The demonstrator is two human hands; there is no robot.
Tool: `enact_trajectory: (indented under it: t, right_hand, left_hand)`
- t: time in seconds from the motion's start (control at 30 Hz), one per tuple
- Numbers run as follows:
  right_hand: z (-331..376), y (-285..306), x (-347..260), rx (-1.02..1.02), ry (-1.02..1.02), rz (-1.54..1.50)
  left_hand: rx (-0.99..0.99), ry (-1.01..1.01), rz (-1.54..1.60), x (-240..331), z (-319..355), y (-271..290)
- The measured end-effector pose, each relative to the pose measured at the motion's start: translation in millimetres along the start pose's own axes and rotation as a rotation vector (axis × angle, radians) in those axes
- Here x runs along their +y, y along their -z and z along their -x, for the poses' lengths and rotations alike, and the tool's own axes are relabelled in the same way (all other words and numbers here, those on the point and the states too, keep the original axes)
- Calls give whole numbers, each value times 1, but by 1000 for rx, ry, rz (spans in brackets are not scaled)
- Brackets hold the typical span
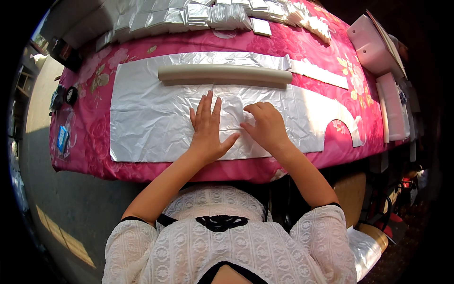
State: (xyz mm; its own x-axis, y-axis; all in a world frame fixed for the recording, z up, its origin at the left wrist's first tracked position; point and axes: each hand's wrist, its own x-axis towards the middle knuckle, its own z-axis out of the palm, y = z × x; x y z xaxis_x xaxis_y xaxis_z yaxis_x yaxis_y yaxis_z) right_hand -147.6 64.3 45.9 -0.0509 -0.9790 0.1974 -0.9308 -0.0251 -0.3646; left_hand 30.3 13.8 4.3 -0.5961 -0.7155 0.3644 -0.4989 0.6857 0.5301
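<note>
A wide sheet of wrinkled silvery plastic film [142, 128] lies spread over the table in front of me. My left hand [205, 130] rests flat on it, fingers stretched out and thumb spread toward the right. Between my hands lies a small folded square of the same film [231, 110]. My right hand [266, 125] is at that square's right edge, its fingers bent, with a gap showing between thumb and forefinger. Just beyond both hands, a long beige roller or tube [224, 74] lies across the sheet.
Stacks of folded silvery packets [184, 16] line the table's far side. A pink floral tablecloth [94, 142] covers the table. White foam boxes [373, 45] stand at the right. At the left are a black container [64, 54], a roll of tape [71, 95] and a blue packet [62, 138].
</note>
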Motion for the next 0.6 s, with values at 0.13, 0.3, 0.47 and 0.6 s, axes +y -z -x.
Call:
enact_trajectory:
  t: [0.13,0.3,0.47,0.6]
  right_hand:
    - [-25,-28,-17,-17,325,44]
    - [-27,-72,-52,-131,203,-127]
    - [24,-93,-141,-378,242,-441]
    - [25,-86,-160,-636,392,-496]
  left_hand:
    - [-323,230,727,-11,53,60]
    - [-499,749,1022,-19,138,87]
    - [-163,1276,1466,-31,176,88]
    - [-231,1292,1022,-32,162,91]
